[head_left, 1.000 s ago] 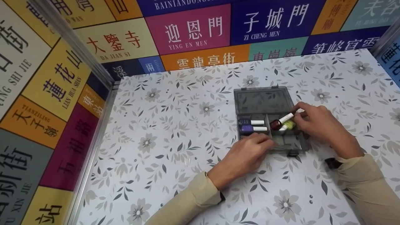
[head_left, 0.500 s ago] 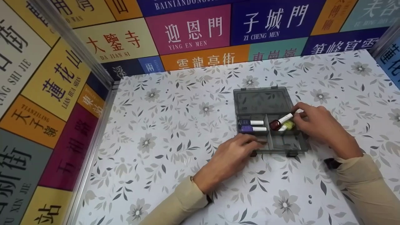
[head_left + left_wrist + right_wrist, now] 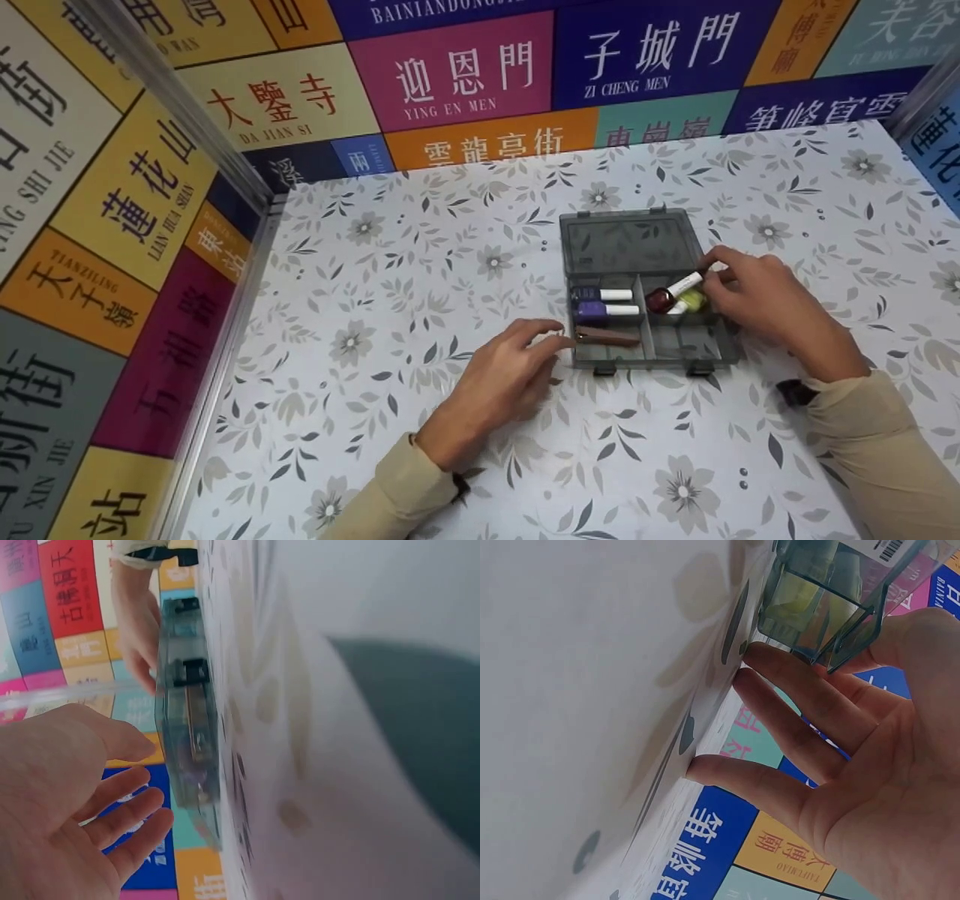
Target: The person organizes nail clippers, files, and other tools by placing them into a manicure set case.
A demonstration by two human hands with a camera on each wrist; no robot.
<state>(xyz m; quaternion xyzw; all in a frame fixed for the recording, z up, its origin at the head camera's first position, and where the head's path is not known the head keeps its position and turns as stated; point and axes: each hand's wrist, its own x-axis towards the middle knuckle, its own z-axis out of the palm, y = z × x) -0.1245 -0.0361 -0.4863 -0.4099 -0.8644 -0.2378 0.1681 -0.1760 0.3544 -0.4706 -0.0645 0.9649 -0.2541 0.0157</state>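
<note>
A grey see-through compartment box [image 3: 686, 341] stands with its lid [image 3: 630, 241] laid back. My left hand [image 3: 499, 379], fingers loosely bent and holding nothing, is just off the box's left side. In the near left compartment lies a slim brown nail clipper [image 3: 609, 337]. Behind it lie a purple nail polish bottle [image 3: 596, 310] and a dark blue one [image 3: 589, 294], both white-capped. A dark red nail polish bottle [image 3: 661, 301] leans over a yellow-green one [image 3: 691, 301] in the far right compartment. My right hand [image 3: 855, 757] rests against the box's right side, fingers extended down to the table.
A white flower-patterned cover [image 3: 420, 247] spreads over the table. Panels with large characters [image 3: 450, 75] rise behind it and along the left [image 3: 135, 195]. The near right compartment [image 3: 686, 341] shows only its see-through floor.
My left hand has drawn back leftward out of the near left compartment, and the nail clipper there has come into view. The right hand has stayed at the box's right side.
</note>
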